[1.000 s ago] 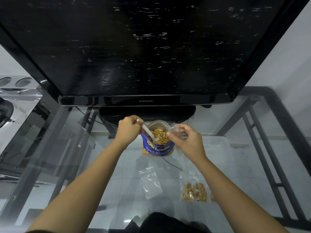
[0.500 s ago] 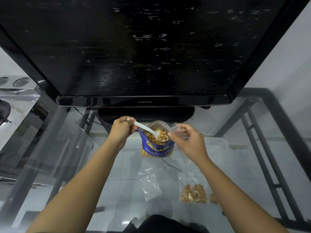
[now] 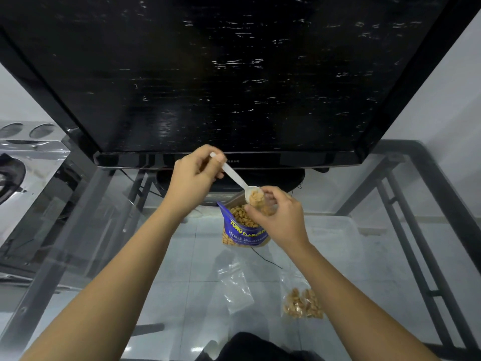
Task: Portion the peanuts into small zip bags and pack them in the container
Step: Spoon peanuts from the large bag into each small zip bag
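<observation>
A blue peanut pouch (image 3: 243,229) stands open on the glass table, full of peanuts. My left hand (image 3: 194,178) grips the handle of a white plastic spoon (image 3: 238,178), whose bowl holds peanuts and tilts at the mouth of a small clear zip bag (image 3: 264,204). My right hand (image 3: 279,217) pinches that small bag just above the pouch; peanuts show inside it. An empty zip bag (image 3: 236,287) lies flat nearer me. A filled zip bag (image 3: 302,303) lies to its right. A clear plastic container (image 3: 335,230) sits right of the pouch, partly behind my right arm.
A large black television (image 3: 234,74) on its stand fills the back of the glass table (image 3: 182,256). The table's grey metal frame (image 3: 416,256) runs along the right and left edges. A shiny metal appliance (image 3: 23,165) stands off to the left.
My left hand has lifted the spoon out of the pouch with a load of peanuts and brought its bowl up to the small bag in my right hand.
</observation>
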Demonstrator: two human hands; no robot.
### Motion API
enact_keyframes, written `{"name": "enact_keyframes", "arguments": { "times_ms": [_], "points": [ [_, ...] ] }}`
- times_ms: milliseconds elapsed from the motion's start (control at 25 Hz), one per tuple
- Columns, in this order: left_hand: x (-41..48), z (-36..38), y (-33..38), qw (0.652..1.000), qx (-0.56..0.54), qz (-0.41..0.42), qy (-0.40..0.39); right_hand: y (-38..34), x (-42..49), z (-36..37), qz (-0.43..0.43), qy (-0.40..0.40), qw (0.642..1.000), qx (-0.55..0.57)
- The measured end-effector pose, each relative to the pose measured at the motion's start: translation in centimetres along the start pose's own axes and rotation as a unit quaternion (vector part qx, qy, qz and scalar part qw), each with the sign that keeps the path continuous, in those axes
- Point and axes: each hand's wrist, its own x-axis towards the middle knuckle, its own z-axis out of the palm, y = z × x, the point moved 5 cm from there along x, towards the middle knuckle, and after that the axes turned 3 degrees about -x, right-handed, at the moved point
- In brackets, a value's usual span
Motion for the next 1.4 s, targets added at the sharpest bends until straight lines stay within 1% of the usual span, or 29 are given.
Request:
{"name": "enact_keyframes", "arguments": {
  "times_ms": [80, 120, 200, 360, 440, 520, 560, 600, 640, 720, 800, 840, 880, 920, 960, 1000, 1040, 1080, 1120, 1160, 1240, 1280, 1400],
  "points": [
    [-0.7, 0.1, 2.9, 0.991, 0.076, 0.103, -0.033, -0.2, 0.0, 0.2, 0.013, 0.013, 0.999, 0.038],
    [-0.8, -0.1, 3.9, 0.986, 0.093, 0.134, -0.032, -0.3, 0.0, 0.2, 0.023, 0.02, 0.998, 0.059],
    [-0.7, -1.0, 4.8, 0.985, 0.088, 0.15, -0.011, -0.4, -0.1, 0.1, 0.04, 0.028, 0.994, 0.095],
    [-0.3, -2.0, 4.3, 0.99, 0.064, 0.124, 0.02, -0.3, -0.4, 0.1, 0.066, 0.007, 0.987, 0.145],
    [-0.2, -2.7, 3.9, 0.992, 0.033, 0.106, 0.062, 0.0, -0.4, 0.1, 0.083, 0.001, 0.979, 0.184],
    [0.1, -3.6, 2.9, 0.99, -0.009, 0.071, 0.12, 0.3, -0.4, -0.3, 0.093, 0.001, 0.975, 0.201],
    [0.3, -3.7, 2.0, 0.989, -0.025, 0.047, 0.136, 0.5, -0.5, -0.5, 0.097, -0.001, 0.973, 0.21],
    [0.4, -3.4, 1.0, 0.99, -0.03, 0.022, 0.134, 0.6, -0.5, -0.7, 0.102, -0.006, 0.97, 0.223],
    [0.4, -2.6, -0.2, 0.994, -0.018, -0.006, 0.111, 0.8, -0.5, -0.9, 0.108, -0.012, 0.966, 0.236],
    [-0.3, 0.1, -3.1, 0.996, 0.051, -0.07, 0.022, 0.9, -0.5, -1.3, 0.116, -0.017, 0.961, 0.251],
    [-1.8, 2.7, -5.1, 0.983, 0.119, -0.124, -0.06, 0.9, -0.6, -2.0, 0.111, -0.005, 0.965, 0.236],
    [-2.4, 3.3, -5.7, 0.976, 0.151, -0.137, -0.073, 0.9, -0.7, -2.3, 0.107, 0.004, 0.968, 0.225],
    [-2.9, 3.5, -5.9, 0.973, 0.176, -0.138, -0.055, 0.9, -0.8, -2.7, 0.103, 0.011, 0.971, 0.216],
    [-3.3, 3.2, -5.7, 0.973, 0.198, -0.122, -0.011, 0.9, -1.0, -3.1, 0.099, 0.015, 0.972, 0.211],
    [-3.9, 2.9, -5.0, 0.975, 0.202, -0.085, 0.04, 0.9, -1.2, -3.3, 0.098, 0.017, 0.973, 0.206],
    [-4.6, 2.7, -3.9, 0.978, 0.188, -0.039, 0.077, 0.9, -1.4, -3.5, 0.099, 0.016, 0.974, 0.203],
    [-5.4, 3.1, -3.2, 0.984, 0.159, -0.005, 0.076, 1.0, -1.6, -3.6, 0.102, 0.016, 0.974, 0.202],
    [-6.6, 4.0, -2.7, 0.992, 0.12, 0.002, 0.044, 1.0, -1.9, -3.7, 0.105, 0.016, 0.972, 0.207],
    [-7.9, 5.2, -2.4, 0.997, 0.072, -0.019, -0.001, 1.0, -2.2, -3.8, 0.106, 0.017, 0.97, 0.216],
    [-9.2, 6.5, -2.5, 0.997, 0.02, -0.06, -0.047, 1.0, -2.6, -3.7, 0.106, 0.016, 0.969, 0.225],
    [-11.1, 8.7, -3.5, 0.981, -0.076, -0.137, -0.111, 1.1, -3.4, -3.4, 0.109, 0.004, 0.966, 0.235],
    [-11.7, 9.5, -4.2, 0.974, -0.114, -0.16, -0.117, 1.3, -3.9, -3.3, 0.116, -0.008, 0.965, 0.236],
    [-12.7, 10.6, -5.9, 0.955, -0.185, -0.212, -0.093, 3.2, -4.9, -2.9, 0.155, -0.061, 0.955, 0.244]
  ]
}}
